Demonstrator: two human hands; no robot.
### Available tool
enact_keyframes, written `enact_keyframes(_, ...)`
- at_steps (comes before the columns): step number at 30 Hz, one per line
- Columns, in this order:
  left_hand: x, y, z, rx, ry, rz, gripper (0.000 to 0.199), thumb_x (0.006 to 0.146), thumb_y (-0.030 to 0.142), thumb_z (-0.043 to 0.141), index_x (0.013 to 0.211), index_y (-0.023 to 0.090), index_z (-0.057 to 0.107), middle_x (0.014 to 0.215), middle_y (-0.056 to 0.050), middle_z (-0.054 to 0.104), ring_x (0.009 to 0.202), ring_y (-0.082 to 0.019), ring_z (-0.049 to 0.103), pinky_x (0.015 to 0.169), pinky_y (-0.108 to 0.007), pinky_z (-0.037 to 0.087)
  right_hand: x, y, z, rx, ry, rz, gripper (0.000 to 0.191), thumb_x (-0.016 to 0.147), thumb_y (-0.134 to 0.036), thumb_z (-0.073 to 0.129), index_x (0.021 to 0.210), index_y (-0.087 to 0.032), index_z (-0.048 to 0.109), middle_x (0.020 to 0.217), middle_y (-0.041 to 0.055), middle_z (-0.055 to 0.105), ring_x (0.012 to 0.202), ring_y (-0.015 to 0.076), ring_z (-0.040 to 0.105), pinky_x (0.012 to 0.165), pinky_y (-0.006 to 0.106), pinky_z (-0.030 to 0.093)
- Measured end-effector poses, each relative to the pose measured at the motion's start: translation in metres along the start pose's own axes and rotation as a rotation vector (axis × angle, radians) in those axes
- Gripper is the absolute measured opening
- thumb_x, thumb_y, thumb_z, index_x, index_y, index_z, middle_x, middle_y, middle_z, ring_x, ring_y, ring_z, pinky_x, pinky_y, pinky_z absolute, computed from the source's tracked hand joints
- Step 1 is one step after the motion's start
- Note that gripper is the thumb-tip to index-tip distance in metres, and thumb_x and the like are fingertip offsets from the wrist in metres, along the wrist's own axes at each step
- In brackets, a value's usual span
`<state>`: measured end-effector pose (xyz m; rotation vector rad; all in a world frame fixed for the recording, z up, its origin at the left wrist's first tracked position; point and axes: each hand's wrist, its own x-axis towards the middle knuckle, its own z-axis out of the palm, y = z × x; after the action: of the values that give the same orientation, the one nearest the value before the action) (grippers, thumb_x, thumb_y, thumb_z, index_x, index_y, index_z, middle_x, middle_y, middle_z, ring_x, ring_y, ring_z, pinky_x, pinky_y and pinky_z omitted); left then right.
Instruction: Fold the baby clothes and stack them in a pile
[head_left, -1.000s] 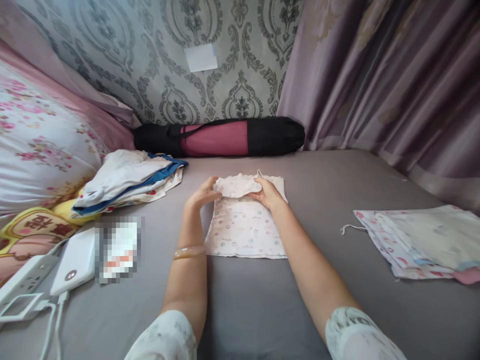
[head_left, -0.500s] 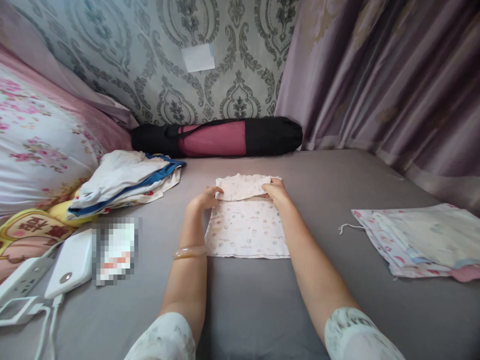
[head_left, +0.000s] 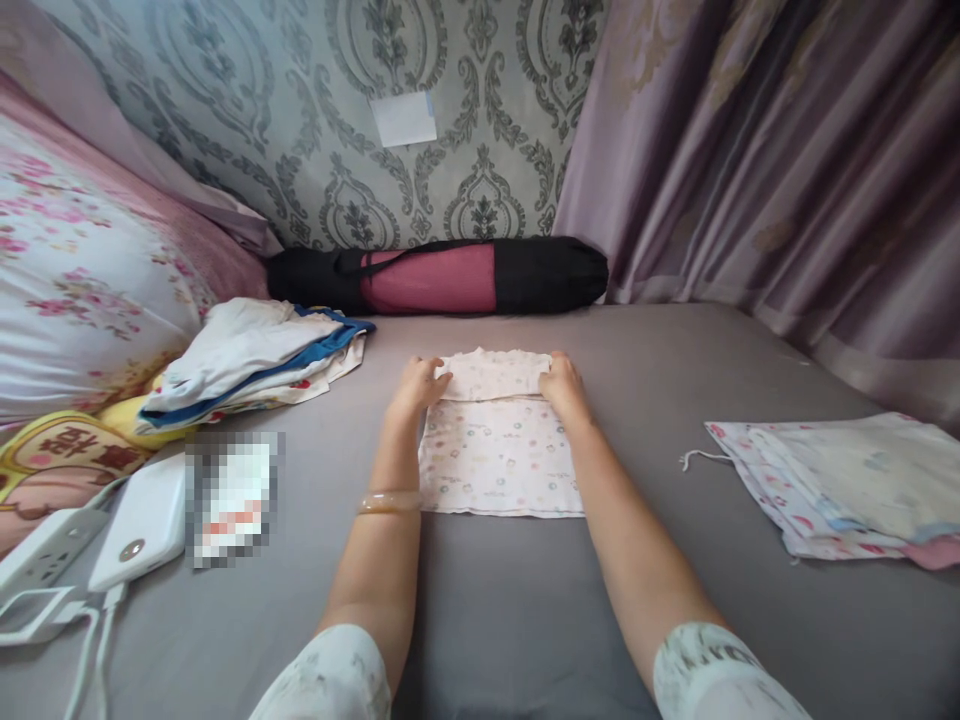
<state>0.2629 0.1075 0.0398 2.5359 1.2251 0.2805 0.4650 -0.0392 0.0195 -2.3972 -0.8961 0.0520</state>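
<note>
A small pale pink printed garment lies on the grey sheet in front of me. Its far end is folded toward me as a narrow flap with a wavy far edge. My left hand grips the left end of this flap, thumb on top. At the opposite end my right hand pinches the flap's right corner, its fingers partly hidden behind the cloth. A pale bangle circles my left wrist.
Stacked clothes lie at left beside a floral pillow. Nearer are a white power bank, a power strip and cables. More folded clothes lie at right. A long black and pink bag rests along the wall.
The flap lies flatter on the garment than before. My hands have moved slightly outward and to the right along its ends, and the whole view has shifted a little.
</note>
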Motion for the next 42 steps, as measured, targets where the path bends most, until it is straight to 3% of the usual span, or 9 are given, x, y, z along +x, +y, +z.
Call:
enact_keyframes(4,0.004,0.017,0.015,-0.005,0.153,0.087,0.036,0.091,0.023,0.044,0.123,0.015,0.060,0.121,-0.015,0.061,0.117,-0.025,0.054,0.101,-0.037,0.041,-0.016,-0.021,0.005,-0.119,0.081,-0.208,0.043,0.089,-0.009,0.036,0.129,-0.006,0.052,0.132,0.0214,0.055,0.124,0.0288,0.049,0.103,0.042,0.037)
enact_keyframes(7,0.002,0.032,0.028,0.019,0.144,0.198,0.039,0.091,0.015,0.038,0.127,0.014,0.055,0.128,-0.015,0.058,0.124,-0.024,0.050,0.105,-0.038,0.038,-0.028,-0.037,0.017,-0.130,-0.015,-0.420,0.047,0.096,-0.020,0.031,0.140,-0.012,0.044,0.151,0.0138,0.039,0.141,0.0269,0.028,0.115,0.049,0.018)
enact_keyframes(11,-0.003,0.043,0.043,0.113,0.094,0.220,0.044,0.095,0.020,0.032,0.137,0.014,0.045,0.145,-0.015,0.045,0.140,-0.026,0.032,0.115,-0.044,0.023,-0.041,-0.047,0.030,-0.163,-0.173,-0.535,0.051,0.098,-0.027,0.028,0.148,-0.018,0.037,0.157,0.0055,0.030,0.146,0.0232,0.015,0.118,0.050,0.003)
enact_keyframes(14,-0.005,0.040,0.051,0.129,0.022,0.154,0.048,0.099,0.030,0.026,0.143,0.014,0.039,0.153,-0.014,0.035,0.145,-0.026,0.024,0.117,-0.045,0.017,-0.045,-0.046,0.035,-0.201,-0.248,-0.523,0.053,0.097,-0.028,0.027,0.149,-0.018,0.035,0.158,0.0044,0.028,0.147,0.0223,0.014,0.118,0.049,0.003)
enact_keyframes(19,-0.003,0.034,0.059,0.125,-0.056,0.069,0.058,0.099,0.043,0.020,0.148,0.014,0.032,0.158,-0.015,0.025,0.146,-0.029,0.019,0.117,-0.047,0.017,-0.045,-0.042,0.039,-0.229,-0.297,-0.474,0.053,0.098,-0.030,0.024,0.149,-0.021,0.036,0.158,0.0021,0.027,0.146,0.0223,0.017,0.118,0.049,0.007)
enact_keyframes(27,-0.005,0.037,0.056,0.155,-0.064,0.065,0.061,0.099,0.043,0.019,0.149,0.012,0.030,0.158,-0.015,0.025,0.146,-0.030,0.019,0.118,-0.047,0.016,-0.042,-0.043,0.038,-0.204,-0.323,-0.470,0.054,0.098,-0.030,0.022,0.150,-0.020,0.034,0.158,0.0020,0.027,0.146,0.0214,0.017,0.118,0.049,0.008)
enact_keyframes(32,-0.005,0.043,0.057,0.199,0.101,0.155,0.057,0.099,0.037,0.019,0.147,0.010,0.034,0.156,-0.015,0.029,0.147,-0.026,0.018,0.120,-0.044,0.011,-0.037,-0.040,0.030,-0.205,-0.210,-0.424,0.055,0.098,-0.031,0.024,0.150,-0.017,0.032,0.158,0.0060,0.025,0.147,0.0235,0.014,0.117,0.051,0.001)
enact_keyframes(37,0.000,0.041,0.063,0.169,-0.021,0.088,0.063,0.099,0.045,0.020,0.147,0.007,0.033,0.156,-0.019,0.027,0.146,-0.029,0.019,0.118,-0.043,0.015,-0.034,-0.032,0.035,-0.247,-0.218,-0.330,0.055,0.099,-0.036,0.023,0.149,-0.016,0.034,0.158,0.0071,0.026,0.145,0.0254,0.019,0.117,0.051,0.005)
enact_keyframes(42,0.003,0.036,0.066,0.158,-0.045,0.070,0.065,0.098,0.047,0.019,0.148,0.008,0.030,0.157,-0.020,0.023,0.147,-0.029,0.017,0.118,-0.044,0.015,-0.033,-0.029,0.040,-0.262,-0.238,-0.328,0.056,0.099,-0.036,0.022,0.150,-0.016,0.033,0.158,0.0070,0.026,0.145,0.0254,0.019,0.116,0.051,0.006)
